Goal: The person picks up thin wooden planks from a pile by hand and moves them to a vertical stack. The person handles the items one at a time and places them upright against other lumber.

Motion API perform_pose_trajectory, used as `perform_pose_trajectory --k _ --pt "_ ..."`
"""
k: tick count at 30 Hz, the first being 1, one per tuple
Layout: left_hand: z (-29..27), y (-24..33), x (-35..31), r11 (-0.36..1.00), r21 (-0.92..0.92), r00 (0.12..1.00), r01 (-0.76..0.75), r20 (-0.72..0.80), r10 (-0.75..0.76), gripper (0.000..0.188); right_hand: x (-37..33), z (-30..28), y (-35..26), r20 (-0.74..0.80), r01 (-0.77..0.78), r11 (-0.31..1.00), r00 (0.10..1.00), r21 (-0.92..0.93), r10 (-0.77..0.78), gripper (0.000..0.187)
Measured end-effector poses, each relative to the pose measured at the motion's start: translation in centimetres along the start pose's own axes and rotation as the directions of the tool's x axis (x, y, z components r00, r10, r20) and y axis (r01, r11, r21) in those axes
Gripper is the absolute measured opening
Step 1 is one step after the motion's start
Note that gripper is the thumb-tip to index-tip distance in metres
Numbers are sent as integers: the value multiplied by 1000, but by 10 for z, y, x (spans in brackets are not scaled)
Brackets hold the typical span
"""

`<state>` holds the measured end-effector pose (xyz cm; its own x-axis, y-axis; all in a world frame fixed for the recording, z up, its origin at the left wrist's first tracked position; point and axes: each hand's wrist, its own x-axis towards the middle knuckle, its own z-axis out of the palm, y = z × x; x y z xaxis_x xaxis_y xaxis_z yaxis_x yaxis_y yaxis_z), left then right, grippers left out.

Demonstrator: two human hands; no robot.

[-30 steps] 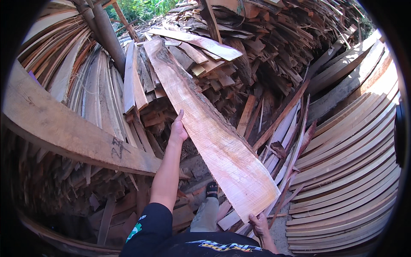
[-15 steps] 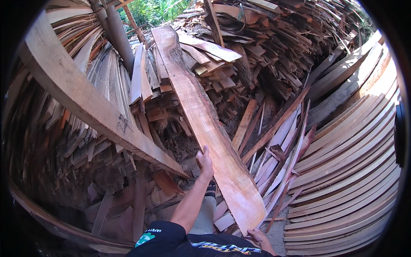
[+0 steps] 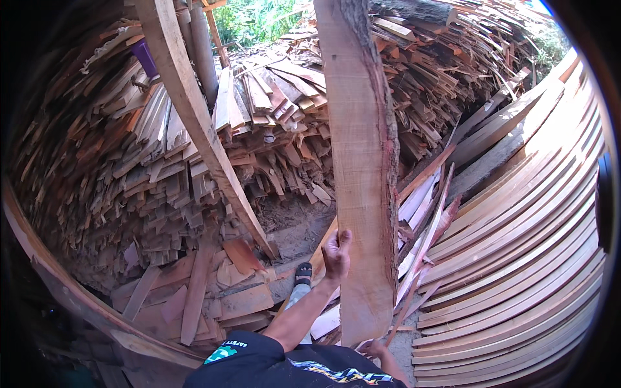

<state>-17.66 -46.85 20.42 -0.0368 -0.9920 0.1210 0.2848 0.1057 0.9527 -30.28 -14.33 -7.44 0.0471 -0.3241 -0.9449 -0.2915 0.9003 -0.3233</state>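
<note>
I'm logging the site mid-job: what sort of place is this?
Probably a timber yard or sawmill store: a long bark-edged board in the left hand, rows of planks on the right, and a great heap of cut wood on the left.

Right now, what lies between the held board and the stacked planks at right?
In the head view, loose wood strips lie between the board and the planks.

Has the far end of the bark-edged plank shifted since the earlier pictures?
Yes, to the right: judged against the round upright post, the far end of the plank now stands farther to its right than before.
</note>
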Motion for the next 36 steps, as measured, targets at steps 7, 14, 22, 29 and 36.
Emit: perform_pose_trajectory --k 7,14,22,29,36 --pt "20 31 -67 973 -68 964 -220 137 228 38 -142 -215 -99 -673 432 796 438 -424 -596 25" --pt "8 25 -159 976 -79 940 -203 264 217 33 -413 -151 -263 -588 987 -31 -118 -155 -800 49" --pt "-5 -4 -229 952 178 834 -248 539 116 25 -406 -113 -189 -791 971 -236 -167 -29 -588 17" --pt "-14 92 -177 936 141 776 -324 606 177 59 -357 -78 -150 -840 954 -299 -167 -6 -516 24" --pt "10 205 -195 948 -157 836 -276 447 317 56 -300 -12 -138 -785 961 -271 -207 -52 -584 25"
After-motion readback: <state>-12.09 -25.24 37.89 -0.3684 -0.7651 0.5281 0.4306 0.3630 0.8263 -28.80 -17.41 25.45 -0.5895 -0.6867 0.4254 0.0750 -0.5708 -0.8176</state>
